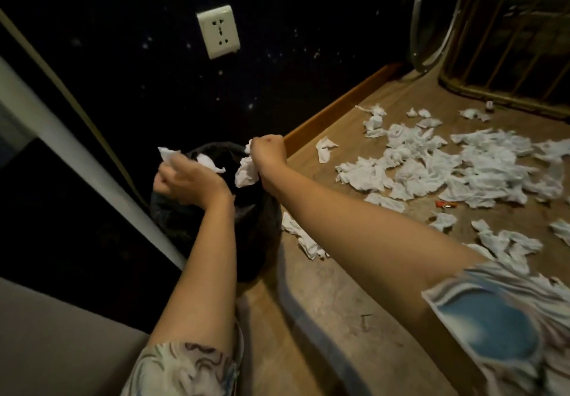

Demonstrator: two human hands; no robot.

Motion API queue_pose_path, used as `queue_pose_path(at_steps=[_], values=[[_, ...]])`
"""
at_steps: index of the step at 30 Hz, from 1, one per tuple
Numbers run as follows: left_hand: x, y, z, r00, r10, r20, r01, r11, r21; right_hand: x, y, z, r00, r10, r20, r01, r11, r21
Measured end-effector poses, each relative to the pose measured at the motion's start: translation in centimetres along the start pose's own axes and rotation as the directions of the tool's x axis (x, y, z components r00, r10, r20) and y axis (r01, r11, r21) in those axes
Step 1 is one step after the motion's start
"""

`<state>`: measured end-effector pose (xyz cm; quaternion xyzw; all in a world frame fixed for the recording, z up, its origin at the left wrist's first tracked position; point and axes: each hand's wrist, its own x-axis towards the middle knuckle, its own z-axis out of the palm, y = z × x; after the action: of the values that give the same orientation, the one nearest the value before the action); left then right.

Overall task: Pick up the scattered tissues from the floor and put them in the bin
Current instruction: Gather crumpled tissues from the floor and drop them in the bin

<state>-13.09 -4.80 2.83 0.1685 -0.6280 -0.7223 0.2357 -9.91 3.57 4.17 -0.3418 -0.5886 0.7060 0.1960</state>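
Both hands over the black bin (246, 241) against the dark wall: right hand (270, 158) fisted tight around a crumpled tissue wad (246, 173) hanging just above the bin's mouth, left hand (188, 180) curled around smaller tissue scraps (168, 153) at the bin's left rim. More tissues (438, 167) lie scattered in a big heap across the floor (324, 303) to the right, reaching toward the wicker chair (509, 56); one strip (303, 240) lies just beside the bin's base. White wall socket (219, 32) above the bin.
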Motion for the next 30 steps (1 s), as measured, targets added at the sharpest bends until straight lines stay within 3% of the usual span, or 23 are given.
queue_pose_path(at_steps=[2,7,10,12,14,18,21,24,28,30], values=[[0.7,-1.4,-0.3,0.998,-0.061,-0.022,0.061,0.998,-0.020,0.5,0.3,0.3,0.999,0.020,0.048,-0.015,0.995,-0.094],[0.4,-2.9,-0.8,0.987,-0.146,0.070,0.119,0.948,0.296,0.5,1.6,0.6,0.968,0.123,0.217,-0.094,0.986,-0.139],[0.3,-2.9,-0.7,0.992,-0.122,0.041,0.106,0.956,0.273,1.0,2.1,-0.4,0.972,0.072,0.225,-0.014,0.968,-0.251],[0.4,-2.6,-0.4,0.998,-0.045,0.033,0.036,0.970,0.242,1.3,1.4,-1.7,0.959,0.041,0.282,0.054,0.945,-0.322],[0.1,-2.4,-0.2,0.992,0.117,0.048,-0.125,0.965,0.231,1.8,0.3,-3.5,0.946,0.025,0.324,0.109,0.914,-0.390],[-1.8,-2.0,0.2,0.925,0.303,0.231,-0.354,0.908,0.226,2.9,-1.6,-7.7,0.850,-0.020,0.527,0.354,0.762,-0.542],[-4.3,-1.8,0.7,0.801,0.320,0.506,-0.455,0.874,0.167,3.4,-2.3,-11.2,0.714,-0.053,0.698,0.602,0.554,-0.574],[-7.0,-2.6,1.2,0.614,0.257,0.746,-0.583,0.785,0.210,3.7,-1.5,-14.5,0.646,-0.177,0.742,0.747,0.346,-0.568],[-11.4,-4.4,2.0,0.339,0.170,0.925,-0.750,0.643,0.157,3.2,0.6,-20.8,0.629,-0.276,0.727,0.774,0.312,-0.551],[-14.5,-6.2,2.5,0.274,0.099,0.957,-0.753,0.642,0.148,2.9,2.2,-24.8,0.654,-0.280,0.703,0.756,0.283,-0.591]])
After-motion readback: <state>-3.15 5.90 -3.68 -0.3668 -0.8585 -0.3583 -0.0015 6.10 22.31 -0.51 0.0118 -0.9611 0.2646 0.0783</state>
